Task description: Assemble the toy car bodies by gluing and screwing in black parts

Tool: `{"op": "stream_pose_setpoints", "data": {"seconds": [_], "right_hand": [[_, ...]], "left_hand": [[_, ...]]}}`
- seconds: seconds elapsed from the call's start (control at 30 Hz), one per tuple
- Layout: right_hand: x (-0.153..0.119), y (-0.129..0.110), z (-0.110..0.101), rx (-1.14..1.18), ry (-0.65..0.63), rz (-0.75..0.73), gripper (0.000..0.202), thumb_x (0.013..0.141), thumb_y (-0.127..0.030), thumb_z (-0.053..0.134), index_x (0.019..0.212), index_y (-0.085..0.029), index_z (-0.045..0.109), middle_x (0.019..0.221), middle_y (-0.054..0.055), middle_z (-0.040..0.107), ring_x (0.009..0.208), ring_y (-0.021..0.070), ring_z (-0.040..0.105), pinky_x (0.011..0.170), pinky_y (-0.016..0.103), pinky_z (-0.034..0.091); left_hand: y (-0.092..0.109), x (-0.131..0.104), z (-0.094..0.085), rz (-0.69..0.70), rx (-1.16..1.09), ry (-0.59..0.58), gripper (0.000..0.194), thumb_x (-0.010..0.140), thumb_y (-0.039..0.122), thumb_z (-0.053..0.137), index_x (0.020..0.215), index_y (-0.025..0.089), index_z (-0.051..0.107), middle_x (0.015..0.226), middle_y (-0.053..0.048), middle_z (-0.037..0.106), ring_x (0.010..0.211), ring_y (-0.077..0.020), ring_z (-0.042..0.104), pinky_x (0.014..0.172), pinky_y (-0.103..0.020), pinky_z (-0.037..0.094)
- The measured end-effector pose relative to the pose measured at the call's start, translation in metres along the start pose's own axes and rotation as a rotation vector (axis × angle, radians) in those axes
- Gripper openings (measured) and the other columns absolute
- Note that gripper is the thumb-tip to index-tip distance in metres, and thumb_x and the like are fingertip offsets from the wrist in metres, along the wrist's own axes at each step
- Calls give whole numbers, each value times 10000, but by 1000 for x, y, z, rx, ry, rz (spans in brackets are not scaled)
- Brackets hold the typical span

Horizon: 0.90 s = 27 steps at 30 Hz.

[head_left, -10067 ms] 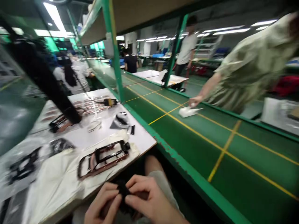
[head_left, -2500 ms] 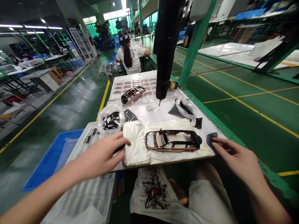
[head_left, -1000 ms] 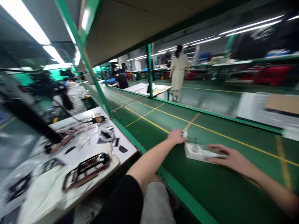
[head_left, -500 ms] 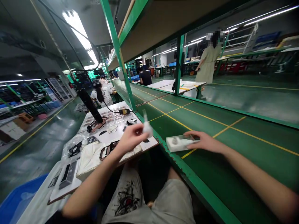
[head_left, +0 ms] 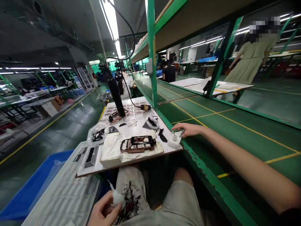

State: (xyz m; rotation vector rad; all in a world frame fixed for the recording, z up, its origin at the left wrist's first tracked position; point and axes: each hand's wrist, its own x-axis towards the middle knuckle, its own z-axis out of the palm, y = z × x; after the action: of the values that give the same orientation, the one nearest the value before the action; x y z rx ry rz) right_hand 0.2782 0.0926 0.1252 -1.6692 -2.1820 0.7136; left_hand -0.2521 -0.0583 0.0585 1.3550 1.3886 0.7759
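Note:
My left hand (head_left: pixel 104 209), low over my lap, is closed around a small white squeeze bottle (head_left: pixel 117 197) with a thin nozzle pointing up. My right hand (head_left: pixel 188 129) reaches to the table's right corner, its fingers gripping the far side of a small white block (head_left: pixel 173 142). A thin dark pin stands up from that block. Between the hands, a brown and black toy car body shell (head_left: pixel 138 145) rests on a white wrapped pad (head_left: pixel 109 147). Black thin pieces (head_left: pixel 162 135) lie beside the block.
A green conveyor belt (head_left: pixel 211 121) with yellow lines runs along the right behind a chipped green rail (head_left: pixel 199 166). A black tube (head_left: pixel 115 97) hangs over the table. Plastic bags of parts (head_left: pixel 97 134) and a grey tray (head_left: pixel 91 156) sit left. A blue bin (head_left: pixel 47 179) stands lower left.
My left hand has dropped with the bottle from above the table edge to my lap. The white block has moved left with my right hand, from over the belt onto the table corner. The view has turned.

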Motion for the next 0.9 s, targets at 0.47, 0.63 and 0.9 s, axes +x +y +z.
{"op": "stream_pose_setpoints", "data": {"seconds": [0.47, 0.63, 0.9], "right_hand": [[-48, -165, 12, -124, 1117, 157, 213, 967, -336, 539, 963, -217, 716, 920, 70, 759, 724, 226, 682, 648, 357, 551], [6, -184, 93, -485, 304, 524, 270, 969, -149, 475, 1009, -153, 742, 993, 182, 770, 923, 344, 756, 782, 418, 581], [70, -142, 102, -533, 93, 659, 256, 966, -97, 530, 1124, -70, 730, 1087, 284, 734, 1086, 388, 737, 817, 393, 559]], "left_hand": [[0, 67, 130, 244, -6, -640, 230, 530, 133, 693, 745, 215, 683, 787, -46, 668, 706, -182, 613, 604, -266, 455], [-35, 83, 170, 329, -55, -846, 202, 531, 187, 747, 688, 217, 624, 698, -12, 587, 679, -174, 558, 625, -310, 405], [-76, 78, 172, 368, 17, -866, 295, 555, 175, 742, 843, 214, 694, 805, -27, 701, 754, -181, 634, 667, -276, 470]]}}
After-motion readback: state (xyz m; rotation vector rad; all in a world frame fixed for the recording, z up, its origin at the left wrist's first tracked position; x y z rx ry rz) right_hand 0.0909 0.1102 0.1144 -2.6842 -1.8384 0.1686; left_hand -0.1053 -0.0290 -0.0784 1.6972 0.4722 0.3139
